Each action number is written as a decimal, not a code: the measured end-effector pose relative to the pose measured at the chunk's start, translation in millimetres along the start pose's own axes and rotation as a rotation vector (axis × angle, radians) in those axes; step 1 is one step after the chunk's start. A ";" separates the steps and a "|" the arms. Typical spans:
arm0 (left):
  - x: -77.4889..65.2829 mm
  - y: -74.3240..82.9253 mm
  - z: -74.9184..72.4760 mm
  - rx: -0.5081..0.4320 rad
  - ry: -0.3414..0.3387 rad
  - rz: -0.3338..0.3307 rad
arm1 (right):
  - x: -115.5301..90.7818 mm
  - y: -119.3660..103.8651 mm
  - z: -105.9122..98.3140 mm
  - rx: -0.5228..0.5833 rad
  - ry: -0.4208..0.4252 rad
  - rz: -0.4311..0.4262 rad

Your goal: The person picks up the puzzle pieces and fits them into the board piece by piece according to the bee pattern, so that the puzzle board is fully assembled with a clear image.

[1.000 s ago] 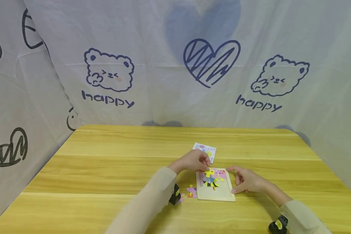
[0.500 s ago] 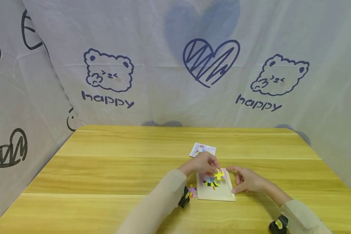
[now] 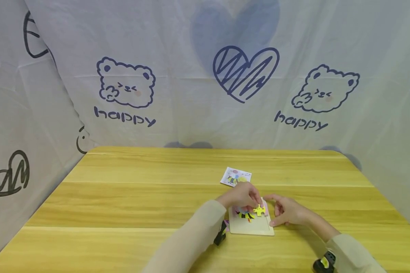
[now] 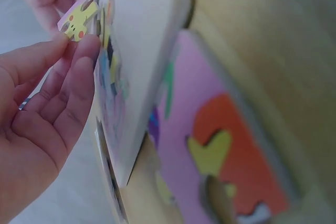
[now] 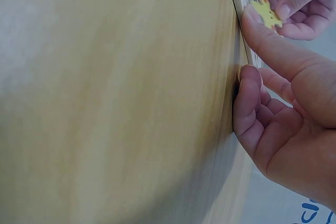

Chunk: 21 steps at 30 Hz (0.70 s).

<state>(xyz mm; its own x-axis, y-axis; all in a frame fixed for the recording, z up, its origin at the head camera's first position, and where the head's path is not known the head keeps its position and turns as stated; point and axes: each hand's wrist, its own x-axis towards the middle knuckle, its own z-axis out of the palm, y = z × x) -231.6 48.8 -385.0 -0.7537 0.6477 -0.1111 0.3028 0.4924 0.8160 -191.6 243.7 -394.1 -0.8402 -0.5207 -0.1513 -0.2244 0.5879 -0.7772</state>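
In the head view my left hand (image 3: 244, 194) reaches over the wooden puzzle board (image 3: 247, 228). Its thumb and fingers pinch a yellow jigsaw piece (image 3: 259, 210) with a small face on it, above the board's right part. The left wrist view shows this piece (image 4: 80, 20) tilted at the fingertips. My right hand (image 3: 290, 211) lies along the board's right edge, thumb and forefinger touching the rim and the other fingers curled under. Several joined pieces (image 3: 245, 216) with yellow and black stripes lie in the board, partly hidden by the left hand.
A picture card (image 3: 230, 178) with a bee lies behind the board. By the board's left edge a loose pink and orange piece (image 4: 189, 108) lies on the wooden table (image 3: 123, 204), mostly hidden by the left wrist camera (image 3: 220, 234) in the head view.
My left hand has lifted the yellow piece from the board's upper left and carried it right and slightly nearer, turning it. More of the card now shows. The right hand stays put.
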 end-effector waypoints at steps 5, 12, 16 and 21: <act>0.3 -1.7 1.6 0.056 -0.006 0.007 | -0.2 -0.3 -0.1 0.002 -0.006 -0.007; -0.4 -2.1 2.7 0.132 0.002 -0.011 | -0.4 -2.0 0.1 0.000 -0.004 -0.008; 0.4 -2.4 3.7 0.169 0.000 0.004 | -0.3 -1.9 0.2 0.004 -0.003 -0.008; 0.4 -0.6 3.9 0.210 -0.009 0.013 | -0.1 -1.6 0.2 0.013 -0.009 -0.015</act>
<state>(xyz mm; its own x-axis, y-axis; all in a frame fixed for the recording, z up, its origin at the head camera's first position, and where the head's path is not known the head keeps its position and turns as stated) -229.8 51.0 -387.7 -0.7442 0.6593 -0.1070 0.4283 0.5939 0.6811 -191.1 242.7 -393.0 -0.8326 -0.5347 -0.1448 -0.2305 0.5721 -0.7872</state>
